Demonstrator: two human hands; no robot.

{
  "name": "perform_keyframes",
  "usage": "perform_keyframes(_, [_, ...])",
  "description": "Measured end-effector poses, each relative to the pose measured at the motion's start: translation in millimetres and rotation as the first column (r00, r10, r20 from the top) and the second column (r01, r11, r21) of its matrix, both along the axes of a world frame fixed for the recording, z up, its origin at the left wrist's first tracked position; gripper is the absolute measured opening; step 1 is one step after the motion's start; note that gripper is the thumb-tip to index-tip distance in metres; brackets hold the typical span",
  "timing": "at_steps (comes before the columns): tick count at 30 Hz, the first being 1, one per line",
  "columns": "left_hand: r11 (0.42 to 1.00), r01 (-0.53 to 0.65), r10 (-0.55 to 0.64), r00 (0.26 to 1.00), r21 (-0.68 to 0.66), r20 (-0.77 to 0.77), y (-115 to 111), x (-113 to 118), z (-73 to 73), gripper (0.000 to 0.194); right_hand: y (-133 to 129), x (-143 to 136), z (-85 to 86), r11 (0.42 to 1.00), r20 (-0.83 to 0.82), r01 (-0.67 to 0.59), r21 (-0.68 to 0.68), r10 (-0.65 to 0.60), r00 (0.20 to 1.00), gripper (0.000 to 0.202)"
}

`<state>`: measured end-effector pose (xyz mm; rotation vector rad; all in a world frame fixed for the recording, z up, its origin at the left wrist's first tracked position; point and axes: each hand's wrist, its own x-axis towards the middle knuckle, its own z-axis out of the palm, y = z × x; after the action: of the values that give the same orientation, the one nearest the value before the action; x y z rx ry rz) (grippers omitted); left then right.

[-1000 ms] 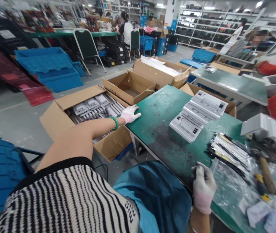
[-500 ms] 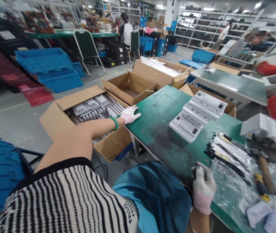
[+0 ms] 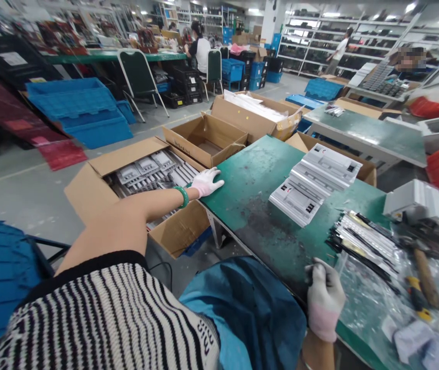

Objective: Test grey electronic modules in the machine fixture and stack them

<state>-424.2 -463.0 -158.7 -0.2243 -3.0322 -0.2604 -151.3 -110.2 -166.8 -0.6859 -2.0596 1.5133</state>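
My left hand [image 3: 206, 182], in a white and pink glove, lies with its fingers spread on the near left corner of the green table [image 3: 238, 174]. Beside it is an open cardboard box [image 3: 107, 154] filled with grey metal parts [image 3: 146, 167]. At the table's near edge, my gloved right hand [image 3: 324, 298] is closed, fingers curled in and fingertips darkened; whether anything is inside cannot be made out. Silver ribbed metal panels [image 3: 315, 180] with black markings lie on the table beyond it. Thin black and white strips [image 3: 366, 244] lie on plastic film to its right.
On the right are a hammer [image 3: 425, 277], a yellow-and-black handled tool [image 3: 416, 298] and a grey metal machine [image 3: 423, 208]. Another cardboard box [image 3: 204, 139] stands behind the table's left side. Blue crates [image 3: 84, 110] and a chair [image 3: 138, 77] are on the floor. Several people work farther back.
My hands keep their places and poses. In the background, the person by the shelves has moved left. The view has shifted very slightly.
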Motion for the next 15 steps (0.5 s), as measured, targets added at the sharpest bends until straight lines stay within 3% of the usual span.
perform_keyframes(15, [1.000, -0.003, 0.003, 1.000, -0.011, -0.016, -0.8, -1.5, -3.2, 0.063, 1.3, -0.3, -2.3, 1.000, -0.009, -0.007, 0.002, 0.007, 1.000, 0.046])
